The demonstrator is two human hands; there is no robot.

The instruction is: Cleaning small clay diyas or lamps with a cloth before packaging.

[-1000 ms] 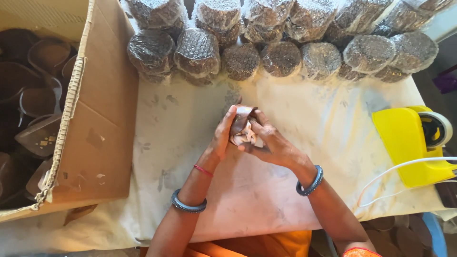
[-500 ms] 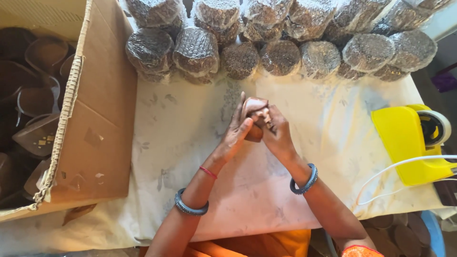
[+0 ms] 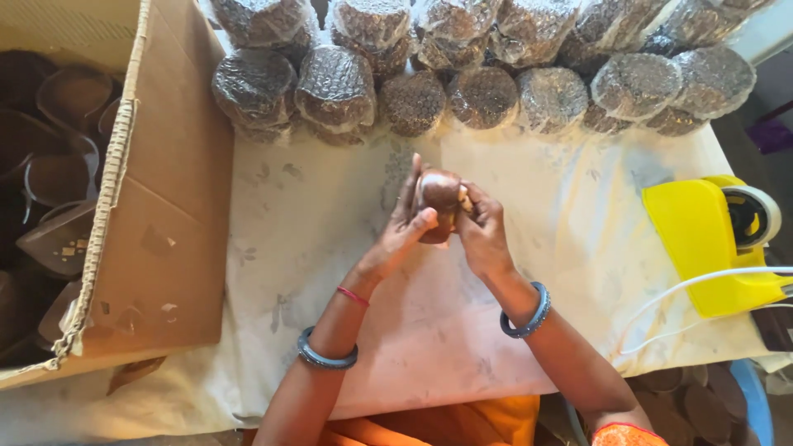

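Both hands met over the middle of the pale stained table cloth (image 3: 512,330). The left hand (image 3: 402,235) cupped a small rounded brown clay piece (image 3: 439,195), thumb pressed across its near side, fingers spread up behind it. The right hand (image 3: 482,234) was curled closed on the piece's right edge. Bubble-wrapped round bundles (image 3: 483,97) lay stacked along the far edge. A yellow tape dispenser (image 3: 712,239) sat at the right, with white cables (image 3: 702,289) crossing it. An open cardboard box (image 3: 157,239) of dark brown dishes (image 3: 58,173) stood at the left.
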